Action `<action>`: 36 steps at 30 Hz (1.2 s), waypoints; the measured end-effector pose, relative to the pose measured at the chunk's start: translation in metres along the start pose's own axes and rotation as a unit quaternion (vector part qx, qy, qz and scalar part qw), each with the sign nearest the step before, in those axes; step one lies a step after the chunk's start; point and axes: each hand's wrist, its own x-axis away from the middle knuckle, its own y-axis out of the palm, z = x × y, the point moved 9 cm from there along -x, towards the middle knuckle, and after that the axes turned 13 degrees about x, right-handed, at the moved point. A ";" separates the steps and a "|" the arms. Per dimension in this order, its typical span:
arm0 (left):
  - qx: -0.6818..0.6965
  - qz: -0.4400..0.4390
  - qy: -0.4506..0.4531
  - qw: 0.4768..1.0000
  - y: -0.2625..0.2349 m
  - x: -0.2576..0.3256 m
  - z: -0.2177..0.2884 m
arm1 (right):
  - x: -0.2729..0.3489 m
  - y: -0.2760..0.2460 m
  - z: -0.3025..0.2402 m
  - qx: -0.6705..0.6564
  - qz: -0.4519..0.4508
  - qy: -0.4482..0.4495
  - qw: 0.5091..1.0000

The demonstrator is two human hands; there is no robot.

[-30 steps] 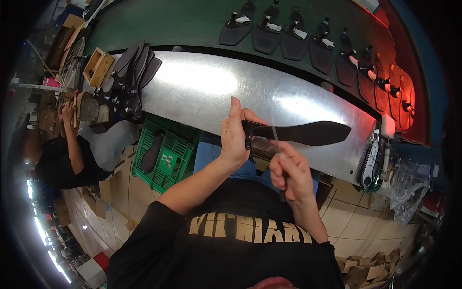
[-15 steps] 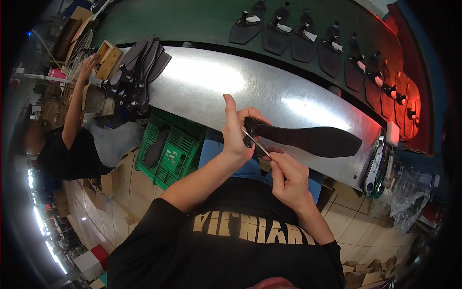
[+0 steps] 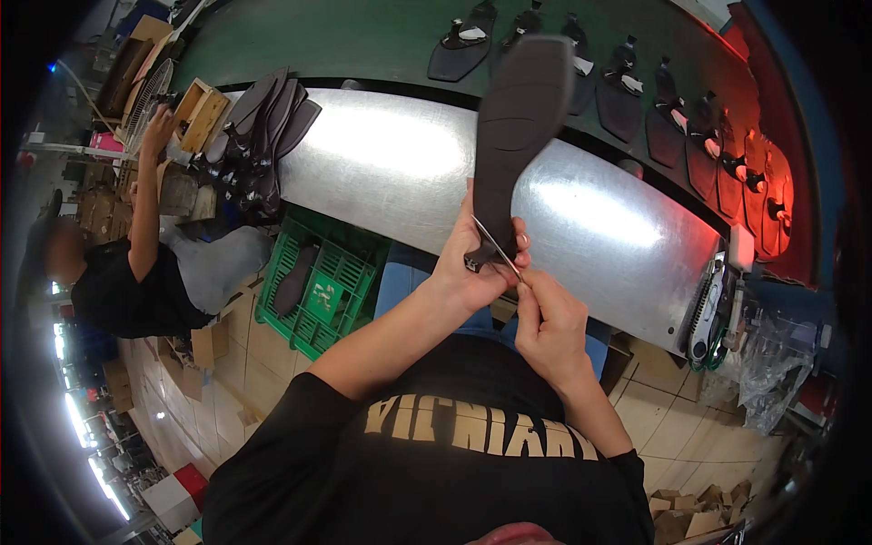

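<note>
A dark shoe sole (image 3: 518, 118) stands up from my left hand (image 3: 466, 271), its broad toe end pointing away from me over the metal bench. The fingers of that hand are closed round its narrow heel end, where a small black piece shows. My right hand (image 3: 554, 320) pinches a thin metal rod-like tool (image 3: 495, 243). The tool slants up to the left across the heel end of the sole; whether its tip touches the sole I cannot tell.
Behind the shiny bench (image 3: 381, 150) runs a green conveyor belt (image 3: 318, 45) bearing several dark sandals (image 3: 620, 100). Stacked soles (image 3: 263, 123) lie at left, above a green crate (image 3: 318, 327). A co-worker (image 3: 136, 282) sits at left. A utility knife (image 3: 704, 318) lies at the bench's right end.
The sole has swung from pointing right to pointing away from me, and my left hand has turned with it. My right hand keeps the tool at nearly the same place.
</note>
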 end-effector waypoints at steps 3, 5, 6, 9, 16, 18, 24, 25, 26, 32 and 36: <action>-0.034 0.003 0.006 0.999 -0.004 -0.003 0.003 | 0.001 0.004 -0.002 -0.001 -0.015 -0.014 1.000; -0.032 0.008 0.033 0.999 -0.003 -0.003 0.007 | 0.001 0.005 -0.005 -0.006 -0.026 -0.026 0.999; -0.052 0.004 0.032 0.998 -0.003 -0.004 0.008 | 0.002 0.006 -0.006 -0.008 -0.031 -0.031 0.999; -0.088 0.002 0.028 0.996 -0.008 -0.008 0.012 | 0.003 0.001 -0.012 -0.031 -0.012 -0.064 0.997; -0.085 0.032 0.094 0.991 -0.003 -0.010 0.049 | 0.020 0.016 -0.043 -0.026 -0.096 -0.156 0.983; -0.082 0.058 0.182 0.978 0.001 0.003 0.089 | 0.011 0.000 -0.022 0.005 -0.038 -0.106 0.994; -0.168 0.048 0.410 0.895 -0.005 0.085 0.261 | -0.019 -0.073 0.056 0.032 0.075 0.095 0.992; -0.197 0.079 0.441 0.872 -0.005 0.101 0.279 | -0.020 -0.082 0.059 0.071 0.074 0.085 0.991; -0.280 0.111 0.467 0.831 0.000 0.117 0.287 | -0.021 -0.090 0.065 0.113 0.074 0.078 0.988; -0.577 0.176 0.652 0.460 0.052 0.181 0.258 | 0.000 -0.134 0.126 0.265 0.132 0.115 0.948; -0.618 0.050 0.628 0.471 0.100 0.121 0.225 | 0.009 -0.150 0.147 0.293 0.129 0.163 0.933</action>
